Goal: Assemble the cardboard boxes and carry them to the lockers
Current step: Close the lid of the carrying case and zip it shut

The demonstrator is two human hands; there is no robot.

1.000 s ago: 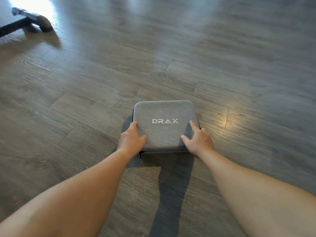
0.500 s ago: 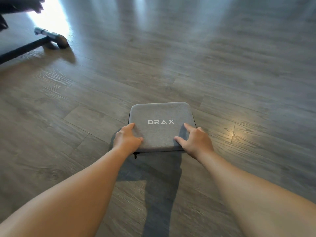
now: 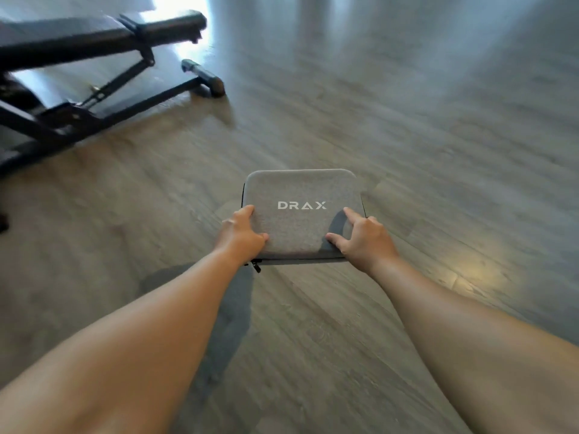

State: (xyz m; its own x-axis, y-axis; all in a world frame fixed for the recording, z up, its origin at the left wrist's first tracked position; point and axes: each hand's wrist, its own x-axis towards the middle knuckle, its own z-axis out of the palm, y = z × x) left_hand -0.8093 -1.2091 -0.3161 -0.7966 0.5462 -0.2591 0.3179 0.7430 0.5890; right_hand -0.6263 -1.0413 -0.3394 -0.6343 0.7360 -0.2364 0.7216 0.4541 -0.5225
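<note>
the grey zip case (image 3: 302,214) is held flat out in front of the person, above the wood floor (image 3: 438,136). the left hand (image 3: 241,234) grips its 8 o'clock corner and the right hand (image 3: 365,238) its 4 o'clock corner, thumbs on top. its long axis runs 9 to 3, both hands equally near. a black bench (image 3: 94,57) stands at 10 o'clock; no lockers in sight.
</note>
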